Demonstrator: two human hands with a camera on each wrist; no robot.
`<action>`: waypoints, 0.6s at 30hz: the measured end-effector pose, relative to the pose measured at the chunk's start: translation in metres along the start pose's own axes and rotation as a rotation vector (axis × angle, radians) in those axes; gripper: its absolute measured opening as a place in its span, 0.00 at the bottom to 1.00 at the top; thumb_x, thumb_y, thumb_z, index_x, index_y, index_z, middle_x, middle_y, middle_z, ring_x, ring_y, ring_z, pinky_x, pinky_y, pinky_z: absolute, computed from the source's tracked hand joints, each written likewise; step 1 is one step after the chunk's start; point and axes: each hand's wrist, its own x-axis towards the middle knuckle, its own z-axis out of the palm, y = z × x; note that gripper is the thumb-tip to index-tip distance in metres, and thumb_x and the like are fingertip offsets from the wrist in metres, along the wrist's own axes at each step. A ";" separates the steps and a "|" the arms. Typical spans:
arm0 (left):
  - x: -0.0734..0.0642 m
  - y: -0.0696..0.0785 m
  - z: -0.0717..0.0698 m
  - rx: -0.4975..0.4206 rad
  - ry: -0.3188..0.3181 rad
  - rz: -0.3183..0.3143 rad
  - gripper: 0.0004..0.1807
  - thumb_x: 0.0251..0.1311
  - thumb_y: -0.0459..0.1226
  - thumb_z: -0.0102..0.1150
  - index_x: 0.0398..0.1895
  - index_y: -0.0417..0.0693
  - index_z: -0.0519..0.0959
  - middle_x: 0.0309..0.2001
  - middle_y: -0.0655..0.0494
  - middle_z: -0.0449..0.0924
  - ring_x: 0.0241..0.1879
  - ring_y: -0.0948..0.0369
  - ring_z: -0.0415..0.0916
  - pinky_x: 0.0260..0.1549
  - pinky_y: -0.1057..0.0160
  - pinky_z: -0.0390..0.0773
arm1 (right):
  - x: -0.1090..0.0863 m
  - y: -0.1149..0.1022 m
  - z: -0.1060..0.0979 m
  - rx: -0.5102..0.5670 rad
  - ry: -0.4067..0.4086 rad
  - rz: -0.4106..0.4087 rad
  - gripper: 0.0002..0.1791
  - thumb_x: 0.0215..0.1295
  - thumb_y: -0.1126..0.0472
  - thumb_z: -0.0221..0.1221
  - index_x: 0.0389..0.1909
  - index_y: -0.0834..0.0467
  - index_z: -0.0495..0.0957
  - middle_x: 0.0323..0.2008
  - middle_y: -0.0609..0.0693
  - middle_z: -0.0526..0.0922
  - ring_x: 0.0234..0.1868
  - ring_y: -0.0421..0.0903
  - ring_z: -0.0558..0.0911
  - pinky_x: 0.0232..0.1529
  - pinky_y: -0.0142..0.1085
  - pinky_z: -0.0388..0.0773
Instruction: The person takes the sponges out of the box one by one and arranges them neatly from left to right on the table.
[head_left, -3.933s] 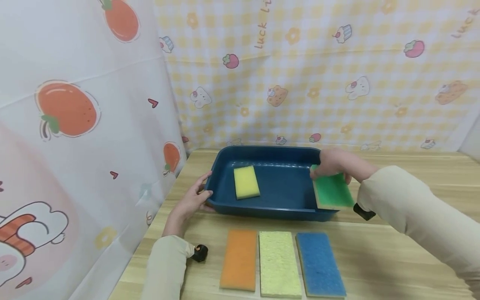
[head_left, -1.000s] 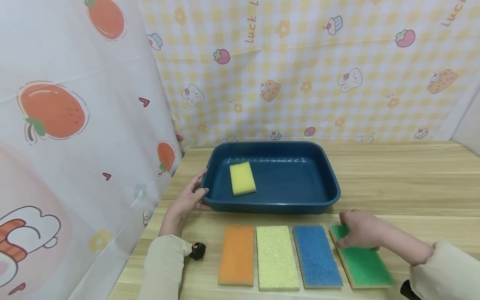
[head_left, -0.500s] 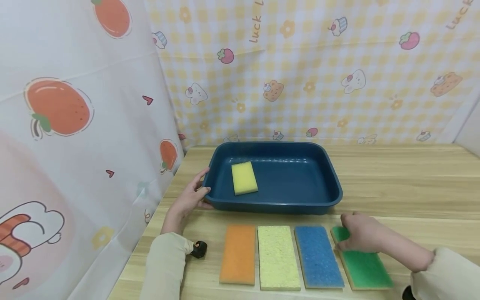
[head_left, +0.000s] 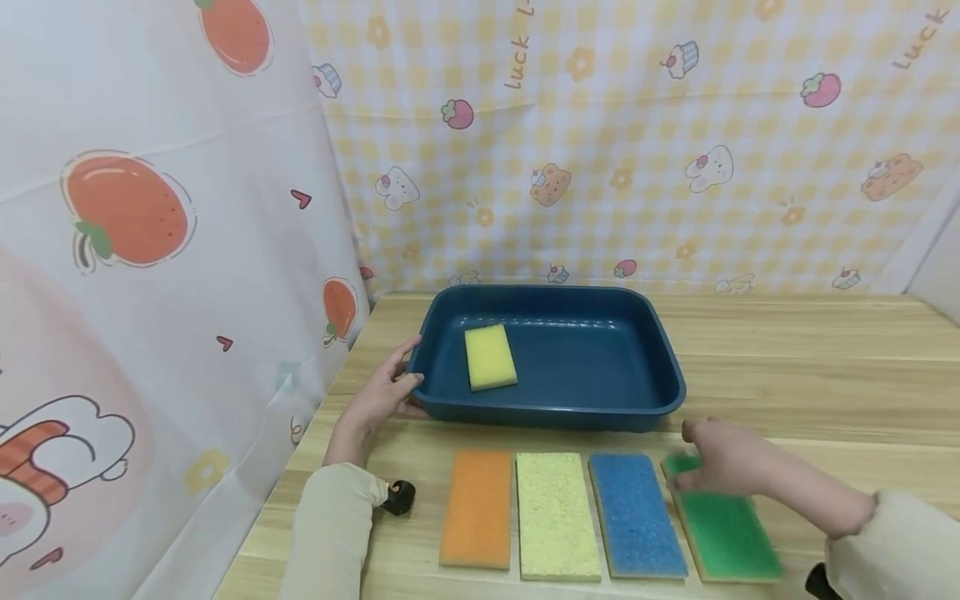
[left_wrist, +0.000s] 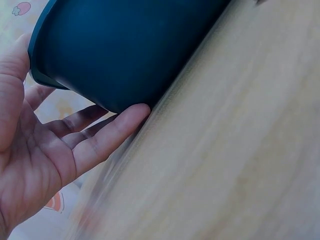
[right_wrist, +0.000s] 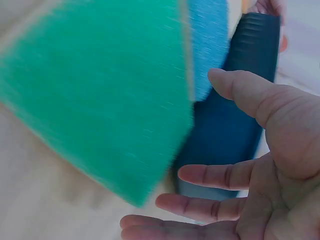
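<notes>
My left hand [head_left: 381,392] rests with spread, mostly straight fingers against the left end of a dark blue basin [head_left: 543,410]; the left wrist view shows fingertips touching its outer wall. A small yellow sponge [head_left: 491,358] lies inside the basin, toward the left. On the table in front, a green scouring sponge [head_left: 727,533] lies at the right end of a row. Just over its far end hovers my right hand [head_left: 731,458], thumb and fingers apart. In the right wrist view the green sponge [right_wrist: 105,100] is apart from the extended fingers.
Left of the green sponge lie a blue sponge [head_left: 637,515], a pale yellow sponge [head_left: 557,517] and an orange sponge [head_left: 477,508], side by side. They sit on a wooden table [head_left: 810,358]. A patterned cloth [head_left: 600,183] hangs behind and at the left.
My right hand held the green sponge over the basin's right end, then laid it beside the blue one. Now its fingers have let go and lifted slightly. The left hand stays at the basin.
</notes>
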 end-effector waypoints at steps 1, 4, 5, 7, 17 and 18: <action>0.000 0.000 0.000 0.000 0.001 -0.001 0.34 0.63 0.30 0.41 0.70 0.62 0.48 0.61 0.34 0.52 0.42 0.44 0.73 0.33 0.46 0.78 | 0.000 -0.001 -0.003 -0.007 0.012 -0.014 0.38 0.42 0.45 0.67 0.42 0.74 0.71 0.37 0.64 0.78 0.37 0.60 0.77 0.34 0.49 0.76; 0.001 -0.001 0.000 -0.002 0.005 -0.003 0.34 0.63 0.31 0.41 0.70 0.62 0.48 0.60 0.35 0.53 0.43 0.44 0.73 0.32 0.46 0.78 | 0.002 -0.008 -0.014 0.000 0.045 -0.069 0.32 0.44 0.48 0.67 0.39 0.73 0.72 0.32 0.61 0.79 0.30 0.54 0.78 0.28 0.44 0.76; 0.001 -0.001 0.000 0.000 0.005 -0.002 0.34 0.63 0.31 0.41 0.70 0.62 0.48 0.60 0.35 0.53 0.43 0.44 0.73 0.32 0.46 0.78 | 0.002 -0.012 -0.018 -0.004 0.053 -0.085 0.29 0.44 0.49 0.67 0.36 0.71 0.73 0.29 0.58 0.78 0.27 0.51 0.77 0.26 0.42 0.75; 0.000 -0.001 -0.001 -0.002 0.001 0.001 0.34 0.63 0.31 0.41 0.70 0.62 0.48 0.60 0.35 0.53 0.43 0.44 0.73 0.32 0.46 0.78 | 0.005 -0.021 -0.027 -0.006 0.063 -0.102 0.24 0.44 0.50 0.67 0.28 0.67 0.74 0.22 0.51 0.75 0.22 0.45 0.72 0.21 0.36 0.70; -0.001 0.000 -0.002 -0.002 -0.018 0.004 0.34 0.64 0.31 0.39 0.70 0.62 0.46 0.59 0.35 0.53 0.39 0.48 0.75 0.32 0.46 0.78 | 0.029 -0.066 -0.065 -0.104 0.072 -0.158 0.24 0.46 0.50 0.65 0.11 0.54 0.59 0.12 0.43 0.52 0.15 0.39 0.53 0.17 0.30 0.52; -0.001 0.000 -0.001 0.000 -0.018 0.004 0.33 0.63 0.31 0.39 0.70 0.62 0.46 0.59 0.35 0.53 0.39 0.48 0.76 0.32 0.46 0.78 | 0.032 -0.070 -0.069 -0.120 0.066 -0.158 0.24 0.47 0.50 0.65 0.11 0.54 0.60 0.12 0.43 0.53 0.15 0.40 0.55 0.17 0.30 0.53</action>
